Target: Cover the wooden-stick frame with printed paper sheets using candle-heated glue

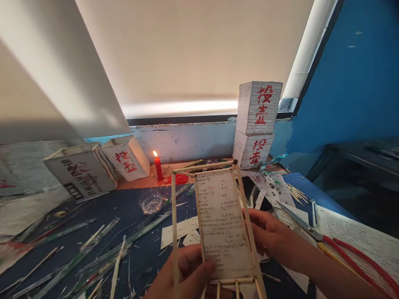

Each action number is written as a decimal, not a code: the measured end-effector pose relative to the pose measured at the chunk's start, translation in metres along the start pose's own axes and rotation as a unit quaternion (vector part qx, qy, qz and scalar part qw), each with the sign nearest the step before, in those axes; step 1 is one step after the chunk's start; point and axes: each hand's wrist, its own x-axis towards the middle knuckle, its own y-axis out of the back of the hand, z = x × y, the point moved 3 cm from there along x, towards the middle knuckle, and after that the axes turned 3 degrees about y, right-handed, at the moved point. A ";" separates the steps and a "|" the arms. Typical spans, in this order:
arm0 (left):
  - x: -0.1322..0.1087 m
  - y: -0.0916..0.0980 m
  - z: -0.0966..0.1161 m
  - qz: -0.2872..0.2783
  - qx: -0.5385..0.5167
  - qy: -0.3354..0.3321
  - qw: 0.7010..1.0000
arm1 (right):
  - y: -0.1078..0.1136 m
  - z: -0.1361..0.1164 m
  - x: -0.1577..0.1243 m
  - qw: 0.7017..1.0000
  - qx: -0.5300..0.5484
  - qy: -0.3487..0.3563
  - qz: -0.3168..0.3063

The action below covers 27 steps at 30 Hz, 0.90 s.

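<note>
In front of me stands a frame of thin wooden sticks, with a printed paper panel on one side. One top corner of the frame is dark. My left hand grips the lower left of it, the thumb lying on the panel's bottom edge. At the right side, my right hand holds the frame's edge, its fingertips partly hidden behind the stick. Beyond the frame burns a red candle, beside a patch of red wax.
Paper-covered boxes with red characters stand at the left and stacked at the right. Red-handled scissors and loose matchsticks lie at right. A clear round dish and many plastic strips cover the left.
</note>
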 end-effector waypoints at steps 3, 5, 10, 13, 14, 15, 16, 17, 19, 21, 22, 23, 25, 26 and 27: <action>0.002 0.007 0.004 0.030 0.024 -0.002 0.999 | -0.002 0.010 0.000 0.999 0.007 -0.036 0.003; 0.004 0.011 0.006 0.027 0.032 -0.008 0.999 | -0.001 0.015 0.001 0.998 0.036 -0.050 0.005; 0.005 0.012 0.005 0.043 0.032 -0.009 0.999 | -0.004 0.016 0.002 0.993 0.111 -0.040 0.006; 0.005 0.012 0.006 0.056 0.031 -0.015 0.998 | -0.009 0.015 0.004 0.995 0.094 -0.013 0.006; 0.004 0.013 0.007 0.061 0.030 -0.013 0.998 | -0.010 0.015 0.004 0.997 0.082 -0.012 0.004; 0.004 0.014 0.008 0.071 0.030 -0.008 0.997 | -0.011 0.015 0.005 0.998 0.069 -0.014 0.008; 0.004 0.016 0.010 0.087 0.029 -0.004 0.996 | -0.010 0.015 0.005 0.998 0.053 -0.016 0.016; 0.003 0.019 0.013 0.108 0.024 -0.002 0.994 | -0.008 0.013 0.005 0.999 0.031 -0.014 0.033; 0.002 0.024 0.020 0.145 0.006 -0.009 0.989 | -0.002 0.007 0.004 0.996 -0.054 0.008 0.076; 0.001 0.029 0.027 0.169 -0.009 -0.021 0.985 | 0.006 -0.002 0.000 0.975 -0.189 0.039 0.106; 0.001 0.030 0.029 0.174 -0.013 -0.024 0.984 | 0.010 -0.006 -0.003 0.958 -0.261 0.050 0.110; 0.001 0.032 0.031 0.176 -0.014 -0.026 0.984 | 0.013 -0.008 -0.007 0.939 -0.323 0.058 0.107; 0.002 0.035 0.031 0.178 -0.009 -0.025 0.984 | 0.018 -0.009 -0.015 0.908 -0.406 0.060 0.084; 0.002 0.036 0.031 0.176 -0.005 -0.024 0.984 | 0.020 -0.008 -0.020 0.898 -0.432 0.054 0.067; 0.003 0.037 0.030 0.172 -0.002 -0.024 0.985 | 0.021 -0.006 -0.024 0.889 -0.454 0.042 0.045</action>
